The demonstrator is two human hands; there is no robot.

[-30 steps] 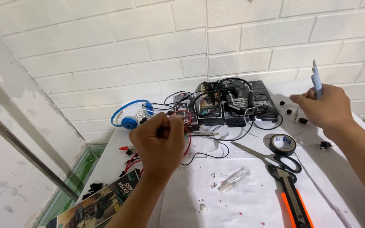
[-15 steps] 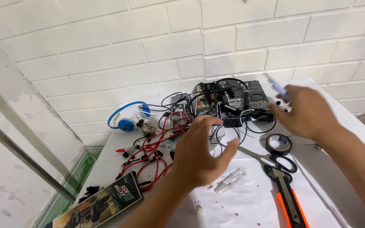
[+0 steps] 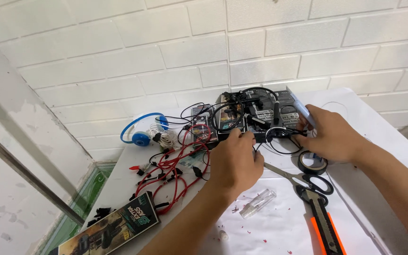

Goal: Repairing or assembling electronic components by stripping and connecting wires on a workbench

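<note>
At far left lie your blue plastic headphones (image 3: 140, 132) and the tangled red clip leads (image 3: 175, 172). Your left hand (image 3: 234, 160) rests fingers curled on the near edge of the black electronics box (image 3: 256, 118), pinching its black wires (image 3: 265, 141); how tight, I cannot tell. Your right hand (image 3: 329, 134) grips a flat pale blade-like tool (image 3: 301, 107) at the box's right side. That tool could slip and nick a wire. Nearby, the small clear plastic vial (image 3: 257, 203) looks empty.
</note>
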